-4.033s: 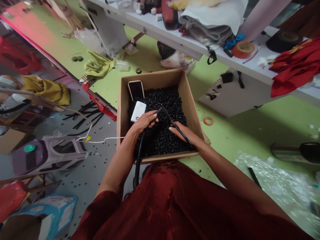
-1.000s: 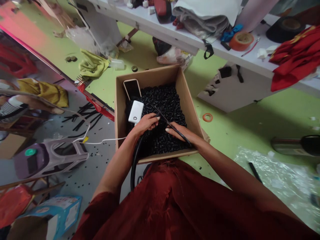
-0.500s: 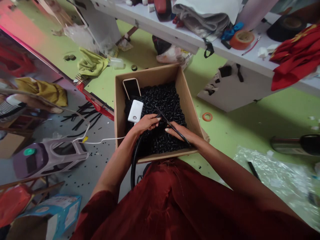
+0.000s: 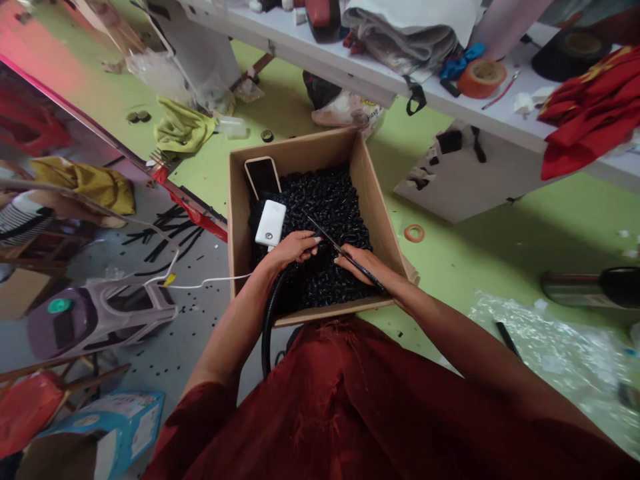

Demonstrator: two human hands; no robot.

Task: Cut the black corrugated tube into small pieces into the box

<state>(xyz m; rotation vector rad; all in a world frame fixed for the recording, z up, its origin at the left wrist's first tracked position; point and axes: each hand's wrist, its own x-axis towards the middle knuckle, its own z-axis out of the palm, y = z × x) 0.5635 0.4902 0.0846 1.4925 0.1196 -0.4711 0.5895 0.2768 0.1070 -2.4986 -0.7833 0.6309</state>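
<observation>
My garment (image 4: pixel 320 407) is dark red, loosely draped fabric with a small frayed tuft at the chest. Its wide left sleeve (image 4: pixel 200 427) and right sleeve (image 4: pixel 560 457) stop short of the forearms, leaving my left hand (image 4: pixel 293 248) and right hand (image 4: pixel 360 263) bare.

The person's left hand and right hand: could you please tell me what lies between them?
In the head view, a thin black rod crosses small black pieces.
</observation>
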